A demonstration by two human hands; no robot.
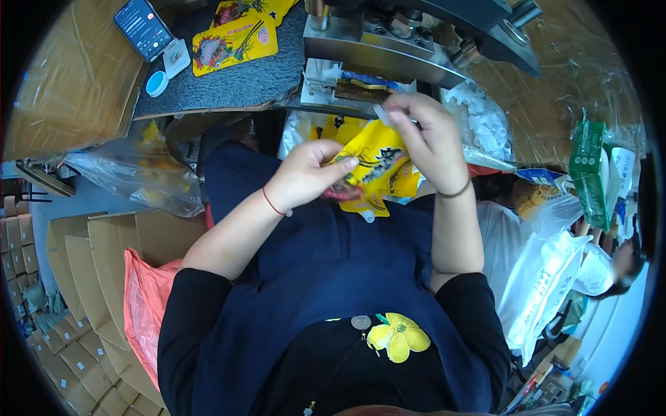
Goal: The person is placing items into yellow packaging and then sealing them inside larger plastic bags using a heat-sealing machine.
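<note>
Above my lap I hold a yellow printed pouch (371,154) up at a slant. My left hand (305,172) is closed on its lower left side, the thumb lying over the front. My right hand (430,135) pinches near its upper corner, where a small whitish translucent piece (380,114) shows by the fingertips; its exact shape is blurred. More yellow pouches (402,182) lie just behind and below the held one, and a white spout (367,216) pokes out at their lower end. A metal press-like machine (388,52) stands beyond my hands.
Loose white plastic spouts (482,125) fill a bag right of the machine. Finished-looking yellow pouches (236,47), a phone (143,29) and a round blue-white tin (157,84) rest on the grey mat (208,90). A green box (588,173) stands right; open cartons (104,256) stand left.
</note>
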